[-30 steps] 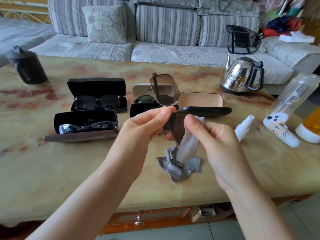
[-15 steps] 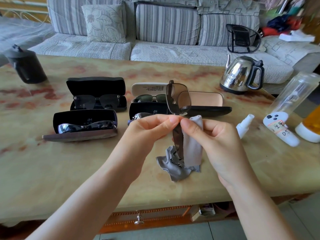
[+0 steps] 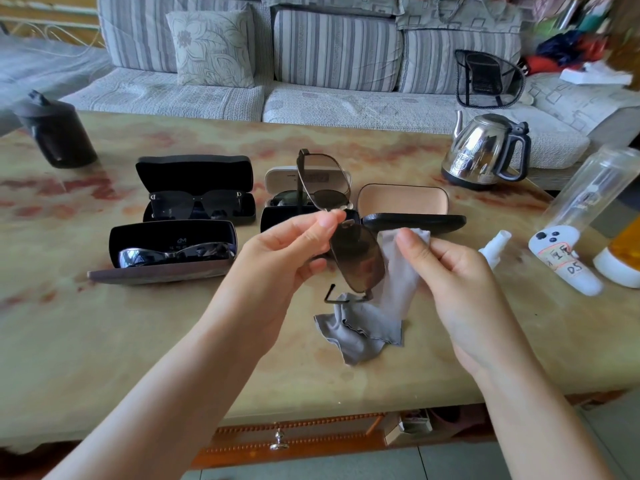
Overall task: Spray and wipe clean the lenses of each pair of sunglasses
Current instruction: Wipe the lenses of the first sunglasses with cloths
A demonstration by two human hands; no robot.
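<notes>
Sunglasses (image 3: 356,258) with brown lenses hang above the table (image 3: 138,341), turned on end so one lens sits over the other. The left hand (image 3: 280,251) pinches them at the bridge between thumb and forefinger. The right hand (image 3: 446,271) pinches a grey cloth (image 3: 363,327) just beside the lower lens, and the cloth's tail lies bunched on the table. The tabletop is mottled cream and red stone. Open cases (image 3: 194,171) sit behind the hands, and a spray bottle (image 3: 493,249) lies near the right hand. A kettle (image 3: 485,150) stands far right and a dark jug (image 3: 55,133) far left. Beyond the table is a striped grey sofa (image 3: 339,53) with a floral cushion (image 3: 213,46).
</notes>
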